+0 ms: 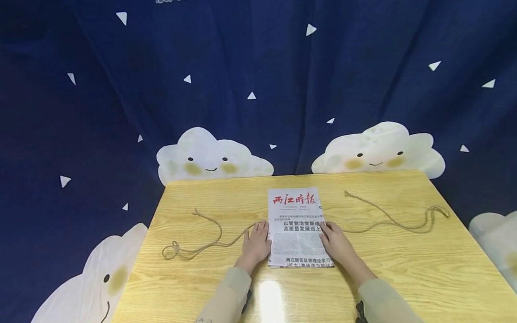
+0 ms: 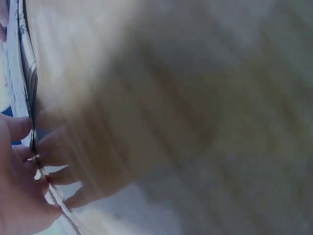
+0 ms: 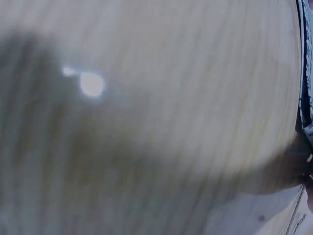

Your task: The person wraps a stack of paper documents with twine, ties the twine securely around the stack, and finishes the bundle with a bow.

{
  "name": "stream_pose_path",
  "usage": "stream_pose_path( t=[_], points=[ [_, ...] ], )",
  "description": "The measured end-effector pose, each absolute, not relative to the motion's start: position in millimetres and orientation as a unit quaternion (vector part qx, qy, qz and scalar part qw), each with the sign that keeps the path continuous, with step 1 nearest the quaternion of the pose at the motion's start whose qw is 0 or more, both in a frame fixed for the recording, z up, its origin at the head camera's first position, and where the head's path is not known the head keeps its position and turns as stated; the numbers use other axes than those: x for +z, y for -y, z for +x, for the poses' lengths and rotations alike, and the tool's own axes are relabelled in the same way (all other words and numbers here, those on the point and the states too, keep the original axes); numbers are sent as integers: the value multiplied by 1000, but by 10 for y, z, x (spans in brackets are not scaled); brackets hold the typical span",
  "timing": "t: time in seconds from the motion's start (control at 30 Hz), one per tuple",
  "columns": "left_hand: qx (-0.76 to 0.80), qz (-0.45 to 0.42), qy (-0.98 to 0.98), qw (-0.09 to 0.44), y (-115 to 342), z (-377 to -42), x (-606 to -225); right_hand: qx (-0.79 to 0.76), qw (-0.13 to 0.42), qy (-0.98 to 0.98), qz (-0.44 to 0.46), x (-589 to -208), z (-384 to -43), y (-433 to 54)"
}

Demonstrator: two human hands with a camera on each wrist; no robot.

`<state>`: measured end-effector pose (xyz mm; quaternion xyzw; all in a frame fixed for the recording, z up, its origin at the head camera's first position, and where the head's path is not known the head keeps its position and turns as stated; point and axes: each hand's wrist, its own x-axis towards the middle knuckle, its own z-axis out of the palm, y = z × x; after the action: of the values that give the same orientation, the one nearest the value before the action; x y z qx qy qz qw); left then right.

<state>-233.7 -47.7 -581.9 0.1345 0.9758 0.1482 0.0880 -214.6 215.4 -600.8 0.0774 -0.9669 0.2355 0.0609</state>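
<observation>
A folded newspaper (image 1: 299,246) with a red title lies flat on the wooden table, in the middle of the head view. My left hand (image 1: 257,242) holds its left edge. The left wrist view shows the thumb and fingers of that hand (image 2: 22,181) bent in against the paper's side (image 2: 27,63). On the opposite edge my right hand (image 1: 337,242) holds the paper, fingertips over its border. Twine (image 1: 216,243) runs out from the left side near my fingers, and more twine (image 1: 387,223) extends to the right. Whatever lies beneath the newspaper is hidden.
The wooden table (image 1: 195,299) ends at a far edge before a dark blue curtain (image 1: 253,51) with white triangles and smiling clouds. The left twine has a small loop near its end; the right twine bends back near the table's right side.
</observation>
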Motion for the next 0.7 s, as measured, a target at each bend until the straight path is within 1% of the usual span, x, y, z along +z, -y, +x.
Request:
stream_pose_path(
  t=[0.27, 0.33, 0.4, 0.47, 0.5, 0.57, 0.63, 0.7],
  points=[
    [162, 116, -975, 97, 542, -2473, -5757, 236, 57, 966, 85, -6001, -2270, -2049],
    [188, 104, -974, 76, 528, -2481, -5765, 235, 52, 967, 82, -6000, -2281, -2037],
    [243, 75, -966, 38, 511, -2480, -5771, 233, 52, 968, 78, -6004, -2288, -2029],
    [326, 21, -945, -12, 502, -2465, -5765, 232, 54, 968, 75, -6009, -2286, -2019],
    [367, -14, -929, -43, 506, -2458, -5763, 232, 56, 968, 75, -6013, -2283, -2013],
    [440, -91, -889, -87, 531, -2440, -5760, 233, 58, 968, 72, -6016, -2276, -2004],
    [510, -169, -837, -105, 574, -2414, -5751, 233, 59, 968, 72, -6017, -2270, -1998],
    [558, -234, -788, -111, 634, -2393, -5754, 230, 60, 969, 72, -6021, -2269, -1993]
  ],
)
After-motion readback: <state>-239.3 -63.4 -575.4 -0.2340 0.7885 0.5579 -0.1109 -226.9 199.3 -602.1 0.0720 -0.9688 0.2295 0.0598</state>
